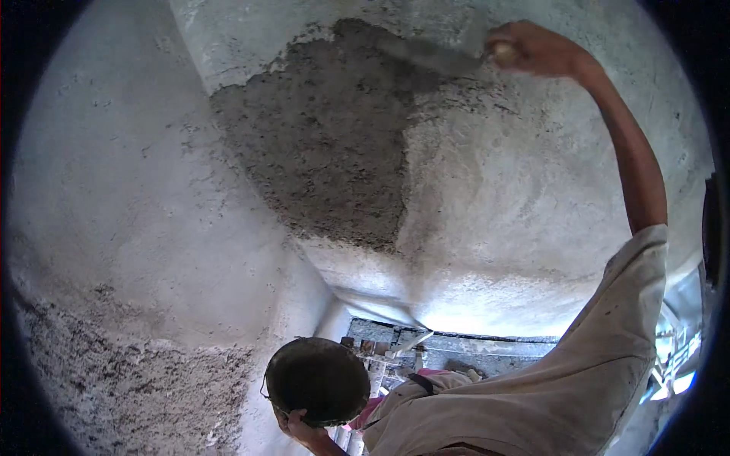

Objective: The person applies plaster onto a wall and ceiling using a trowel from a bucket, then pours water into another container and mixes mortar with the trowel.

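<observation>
My right hand [536, 49] is raised at the upper right, closed on the light handle of a trowel [449, 57], whose motion-blurred blade is against the wall near the upper right of a dark patch of rough wet plaster [319, 129]. Paler, smoother plaster [494, 190] surrounds the patch. At the bottom centre my left hand [300, 425] grips a dark round bucket [318, 380] from below at its rim and side. The bucket has a wire handle and dark material inside that I cannot make out clearly.
A pale wall [129, 190] meets the patched one at a corner on the left, with rough plaster [129, 387] low on it. Far below lie boards [380, 348], planks and debris on a grey floor. Light structures [673, 357] show at the right edge beside a bright opening.
</observation>
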`<state>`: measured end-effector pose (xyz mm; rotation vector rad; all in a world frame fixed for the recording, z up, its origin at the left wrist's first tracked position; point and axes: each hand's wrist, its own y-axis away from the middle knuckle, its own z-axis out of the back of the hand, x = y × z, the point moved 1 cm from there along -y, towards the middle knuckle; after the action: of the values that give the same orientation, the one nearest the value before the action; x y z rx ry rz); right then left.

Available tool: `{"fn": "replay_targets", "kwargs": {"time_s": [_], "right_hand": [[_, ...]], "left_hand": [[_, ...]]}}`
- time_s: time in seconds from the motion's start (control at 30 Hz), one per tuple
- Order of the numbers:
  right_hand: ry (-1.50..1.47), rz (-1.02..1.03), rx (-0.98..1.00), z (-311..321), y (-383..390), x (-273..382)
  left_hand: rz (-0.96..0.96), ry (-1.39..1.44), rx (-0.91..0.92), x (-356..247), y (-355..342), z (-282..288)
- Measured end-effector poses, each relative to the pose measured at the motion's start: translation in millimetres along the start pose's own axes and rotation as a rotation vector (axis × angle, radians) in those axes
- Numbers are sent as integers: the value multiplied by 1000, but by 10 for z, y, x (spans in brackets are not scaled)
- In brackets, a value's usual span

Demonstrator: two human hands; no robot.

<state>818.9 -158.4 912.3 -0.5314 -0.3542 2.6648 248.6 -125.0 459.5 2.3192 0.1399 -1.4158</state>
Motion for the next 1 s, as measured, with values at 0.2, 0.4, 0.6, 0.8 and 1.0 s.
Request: {"fn": "replay_targets", "kwargs": {"time_s": [0.2, 0.4, 0.6, 0.8, 1.0], "right_hand": [[99, 32, -420, 291, 199, 256], [-530, 790, -287, 82, 203, 1705], [-1157, 1396, 47, 220, 12, 3111], [-1037, 562, -303, -932, -452, 2113], [-1376, -113, -44, -2284, 1138, 1573]], "left_hand": [[-31, 61, 86, -128, 38, 15], [-132, 72, 34, -69, 185, 151], [-146, 145, -185, -99, 507, 449], [-127, -105, -543, -39, 857, 879], [-190, -50, -317, -170, 552, 900]]}}
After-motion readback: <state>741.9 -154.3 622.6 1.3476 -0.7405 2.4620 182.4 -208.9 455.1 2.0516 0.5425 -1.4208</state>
